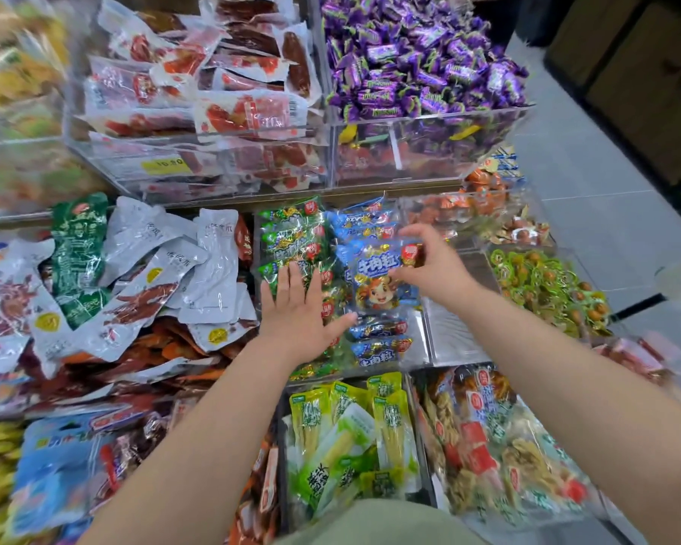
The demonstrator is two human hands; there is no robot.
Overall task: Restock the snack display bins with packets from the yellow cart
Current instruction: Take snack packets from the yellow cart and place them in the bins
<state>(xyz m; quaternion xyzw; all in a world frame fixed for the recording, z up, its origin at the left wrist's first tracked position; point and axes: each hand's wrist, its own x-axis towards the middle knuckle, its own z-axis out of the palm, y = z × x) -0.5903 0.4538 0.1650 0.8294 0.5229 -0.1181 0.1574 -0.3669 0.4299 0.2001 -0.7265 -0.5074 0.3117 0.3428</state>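
Right grip [433, 269] pinches a blue plastic packet [374, 283], likely seating it; left grip [295, 308], spread flat, steadies green packets [291, 238] beneath.

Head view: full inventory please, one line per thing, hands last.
purple candies: many, purple, upper right clear bin
meat packets: many, red and white, upper middle clear bin
price label: one, yellow, front of the meat bin
silver packets: many, silver-white, loose pile at left
green packets: several, green, left half of centre bin
blue packets: several, blue, right half of centre bin
blue cartoon packet: one, blue, held over the blue packets
yellow-green packets: several, lower centre bin
green-wrapped snacks: many, green and brown, right bin
left hand: one, flat on the green packets
right hand: one, grip on the blue cartoon packet's right edge
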